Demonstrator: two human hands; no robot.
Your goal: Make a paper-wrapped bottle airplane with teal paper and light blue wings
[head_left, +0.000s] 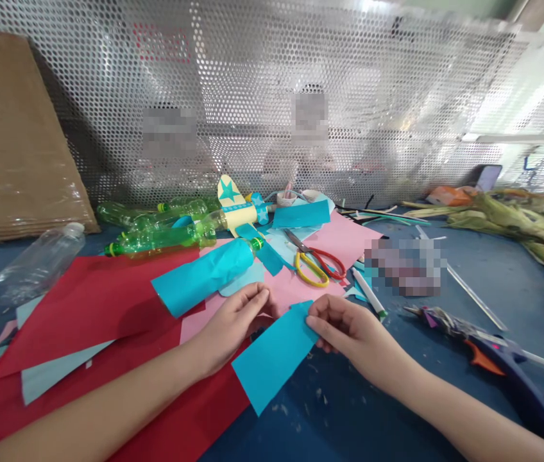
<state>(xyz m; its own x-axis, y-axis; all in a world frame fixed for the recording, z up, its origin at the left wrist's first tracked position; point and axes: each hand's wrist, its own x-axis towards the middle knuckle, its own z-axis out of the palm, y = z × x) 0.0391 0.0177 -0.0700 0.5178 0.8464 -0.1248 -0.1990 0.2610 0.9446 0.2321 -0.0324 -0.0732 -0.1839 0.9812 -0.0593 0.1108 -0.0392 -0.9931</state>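
A piece of blue paper [276, 359] is pinched at its upper right edge between the thumb and fingers of my right hand [349, 324]. It slants down toward me over the red paper and the table. Just left of its top edge is my left hand [240, 324], thumb and forefinger pressed together; whatever they may hold is hidden. Beyond my left hand lies a plastic bottle wrapped in blue paper [207, 273], its green cap to the right. Scissors [317, 260] with yellow and red handles rest on pink paper [349, 237] beyond my hands.
Green plastic bottles [161, 239] and a decorated yellow bottle rocket [240, 217] lie behind. A clear bottle [36, 263] is left, on the blue table by red paper [103, 301]. A marker [369, 292] and a glue gun [493, 353] lie right. A perforated metal panel [253, 83] stands behind.
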